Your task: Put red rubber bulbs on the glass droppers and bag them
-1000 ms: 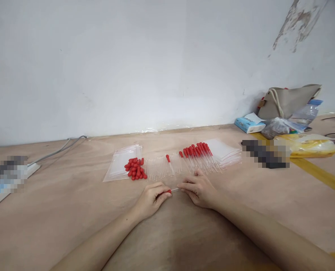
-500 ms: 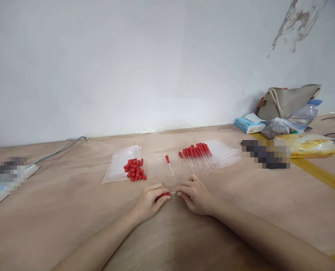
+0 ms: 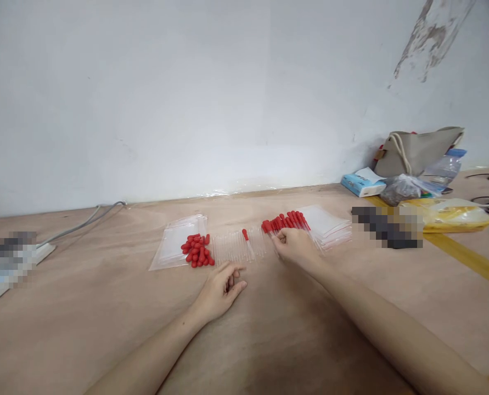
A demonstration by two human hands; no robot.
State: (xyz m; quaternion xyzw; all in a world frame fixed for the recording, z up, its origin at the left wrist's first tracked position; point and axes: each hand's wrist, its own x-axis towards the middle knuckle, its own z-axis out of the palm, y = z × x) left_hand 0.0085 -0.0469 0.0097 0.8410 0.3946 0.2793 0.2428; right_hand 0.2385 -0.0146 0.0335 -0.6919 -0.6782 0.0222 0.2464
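My left hand (image 3: 220,288) rests on the wooden table (image 3: 104,307) with its fingers loosely apart and nothing in it. My right hand (image 3: 293,247) reaches forward, its fingers pinched on a red-capped dropper at the near end of the row of finished droppers (image 3: 285,222). A pile of loose red rubber caps (image 3: 197,249) lies to the left. Between the caps and the finished droppers lie several clear glass tubes (image 3: 231,248), one with a red cap (image 3: 245,235).
Clear zip bags lie at the left (image 3: 172,244) and in a stack at the right (image 3: 329,222). Far right stand a beige bag (image 3: 419,151), a tissue pack (image 3: 361,181), a plastic bottle (image 3: 444,167) and yellow packaging (image 3: 454,216). A grey cable (image 3: 83,219) runs left.
Both hands held one dropper near the table front. Now my right hand has carried it forward to the row of finished droppers, and my left hand has let go and opened.
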